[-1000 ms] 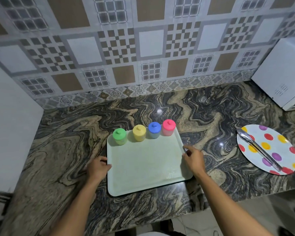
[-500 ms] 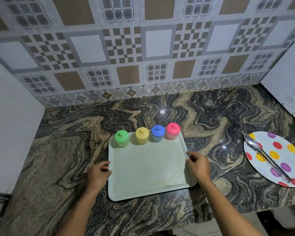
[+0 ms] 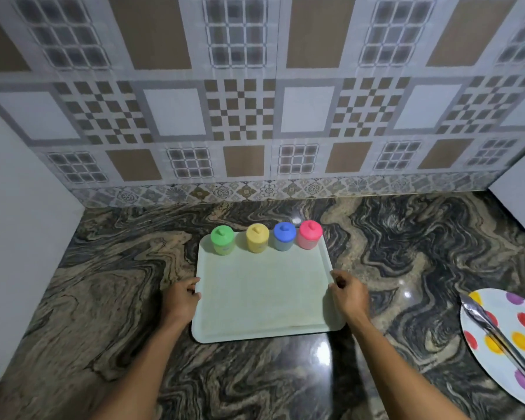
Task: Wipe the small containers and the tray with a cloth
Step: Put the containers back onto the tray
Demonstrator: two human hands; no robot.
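Four lidded containers on tray, contents hidden

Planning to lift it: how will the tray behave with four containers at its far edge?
The tray looks rigid, so probably stays flat. The containers line its far edge, so it likely dips there. Upright, they may tip.

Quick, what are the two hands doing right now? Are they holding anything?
The left hand grips the left edge of the tray.
The right hand grips the tray's right edge, fingers curled at the rim.
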